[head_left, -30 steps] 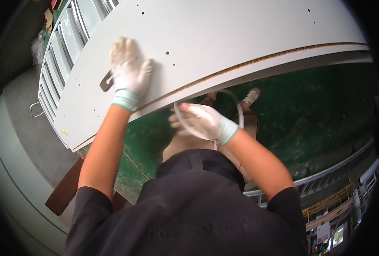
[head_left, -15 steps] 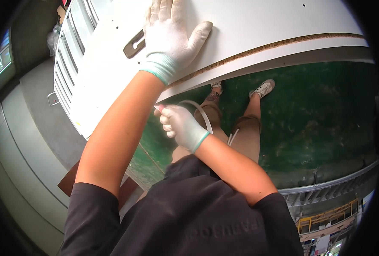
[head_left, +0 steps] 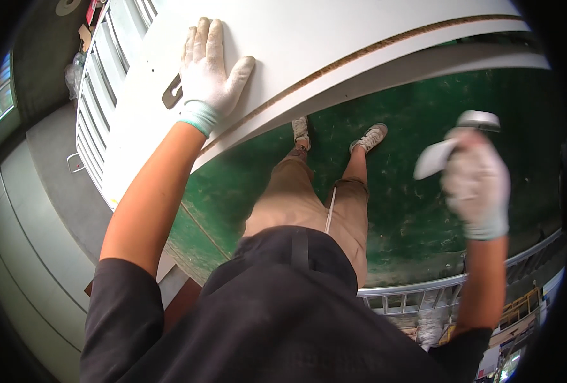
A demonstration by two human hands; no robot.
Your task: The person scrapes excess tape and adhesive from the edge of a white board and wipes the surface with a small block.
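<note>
My left hand (head_left: 208,80) in a white glove lies flat on a white board (head_left: 309,35), its fingers spread. Beside it sits a flat slotted metal tool (head_left: 171,92), partly covered by the hand. A brown, raw chipboard edge (head_left: 366,50) runs along the board's near side. Far out to the right, over the green floor, is my gloved right hand (head_left: 478,185), blurred by motion. Its fingers are closed on a curled white strip (head_left: 434,159), with ends showing on both sides of the hand. A pinkish spot shows at the fingertips; I cannot make out what it is.
Another white panel edge (head_left: 462,59) shows below the board. Pale metal slats (head_left: 98,83) stand along the left. A ladder-like metal rail (head_left: 417,291) crosses behind me at the lower right. My shoes (head_left: 368,137) stand on green floor (head_left: 417,210).
My right hand has swung from in front of my body far out to the right, carrying the white strip. My left hand remains flat on the board; the whole view has shifted.
</note>
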